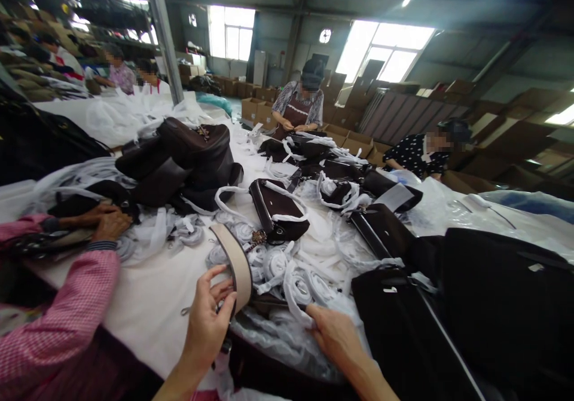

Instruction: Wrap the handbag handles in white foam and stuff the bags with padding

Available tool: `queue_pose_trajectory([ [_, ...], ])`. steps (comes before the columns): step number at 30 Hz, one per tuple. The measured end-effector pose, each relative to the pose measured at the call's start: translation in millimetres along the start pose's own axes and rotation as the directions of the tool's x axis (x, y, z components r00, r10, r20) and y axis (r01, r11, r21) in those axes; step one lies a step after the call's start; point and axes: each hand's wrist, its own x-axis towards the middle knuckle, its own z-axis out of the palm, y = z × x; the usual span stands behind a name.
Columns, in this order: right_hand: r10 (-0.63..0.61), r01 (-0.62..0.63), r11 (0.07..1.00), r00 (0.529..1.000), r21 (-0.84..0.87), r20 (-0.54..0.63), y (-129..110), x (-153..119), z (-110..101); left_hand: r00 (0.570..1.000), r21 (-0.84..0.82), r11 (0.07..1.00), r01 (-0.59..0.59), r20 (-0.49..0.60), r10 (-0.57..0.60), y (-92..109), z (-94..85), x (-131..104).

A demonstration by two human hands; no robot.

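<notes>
Left hand (207, 323) grasping a tan strap (234, 263) at six o'clock, right hand (334, 335) pinching white wrapping (296, 296) at five o'clock, brown handbag (278, 210) at twelve, white table (147, 305)

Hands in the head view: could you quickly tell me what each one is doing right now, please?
Left hand: closed on the tan strap.
Right hand: fingers pinching a white paper wrap.

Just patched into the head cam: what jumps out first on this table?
Nearest the camera, the left hand holds a beige handle strap arching up from a bag, while the right hand pinches white wrapping. Mid-table lies a dark brown handbag among white wrapped rolls; at left, a pink-sleeved co-worker works.
</notes>
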Motion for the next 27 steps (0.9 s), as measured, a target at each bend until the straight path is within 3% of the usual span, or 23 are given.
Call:
queue_pose_trajectory([
  [2, -0.006, 0.005, 0.999, 1.000, 0.042, 0.007, 5, 2, -4, 0.986, 0.038, 0.995, -0.095, 0.139, 0.089, 3, 7.1, -5],
  [3, -0.001, 0.000, 0.997, 1.000, 0.080, 0.011, 11, 2, -11, 0.954, 0.085, 0.983, -0.164, 0.266, 0.136, 6, 10.8, -8],
  [4, 0.021, -0.022, 0.992, 1.000, 0.123, 0.002, 19, 3, -20, 0.891, 0.139, 0.958, -0.252, 0.420, 0.174, 8, 14.2, -11],
  [6, 0.132, -0.115, 0.974, 0.988, 0.194, -0.077, 41, 6, -41, 0.695, 0.231, 0.867, -0.442, 0.699, 0.168, 14, 19.3, -17],
  [7, 0.212, -0.177, 0.960, 0.966, 0.215, -0.150, 52, 6, -52, 0.601, 0.256, 0.818, -0.515, 0.789, 0.131, 16, 20.2, -19],
  [8, 0.293, -0.241, 0.945, 0.926, 0.222, -0.238, 62, 6, -61, 0.533, 0.273, 0.781, -0.562, 0.841, 0.089, 18, 19.4, -21],
  [9, 0.352, -0.289, 0.931, 0.870, 0.220, -0.345, 71, 5, -68, 0.501, 0.288, 0.759, -0.584, 0.864, 0.057, 20, 16.7, -21],
  [10, 0.375, -0.307, 0.926, 0.804, 0.218, -0.461, 76, 3, -73, 0.507, 0.303, 0.752, -0.586, 0.860, 0.048, 21, 12.0, -21],
  [11, 0.363, -0.291, 0.932, 0.744, 0.217, -0.562, 77, 0, -74, 0.547, 0.317, 0.753, -0.577, 0.834, 0.068, 22, 5.7, -19],
  [12, 0.329, -0.247, 0.944, 0.713, 0.218, -0.619, 74, -4, -73, 0.612, 0.334, 0.756, -0.564, 0.783, 0.110, 23, -1.7, -16],
  [13, 0.283, -0.182, 0.958, 0.725, 0.221, -0.628, 65, -9, -69, 0.695, 0.365, 0.756, -0.544, 0.701, 0.162, 25, -9.7, -12],
  [15, 0.148, -0.025, 0.970, 0.851, 0.242, -0.504, 36, -17, -56, 0.844, 0.477, 0.739, -0.476, 0.484, 0.232, 27, -24.2, 0],
  [16, 0.053, 0.046, 0.967, 0.925, 0.249, -0.376, 17, -20, -48, 0.890, 0.545, 0.723, -0.425, 0.395, 0.226, 28, -29.7, 7],
  [17, -0.055, 0.119, 0.962, 0.966, 0.245, -0.253, -3, -22, -40, 0.921, 0.607, 0.707, -0.363, 0.346, 0.177, 28, -33.8, 14],
  [19, -0.266, 0.274, 0.940, 0.962, 0.202, -0.067, -40, -20, -25, 0.939, 0.689, 0.684, -0.240, 0.344, -0.018, 27, -39.1, 26],
  [22, -0.434, 0.426, 0.896, 0.899, 0.125, 0.049, -80, -6, -7, 0.869, 0.722, 0.683, -0.107, 0.402, -0.289, 20, -45.8, 37],
  [24, -0.471, 0.460, 0.876, 0.881, 0.148, 0.050, -97, 8, 2, 0.842, 0.706, 0.705, -0.057, 0.414, -0.347, 21, -51.6, 36],
  [27, -0.490, 0.444, 0.840, 0.868, 0.312, 0.082, -118, 25, 11, 0.825, 0.447, 0.893, 0.049, 0.485, -0.288, 42, -56.8, 25],
])
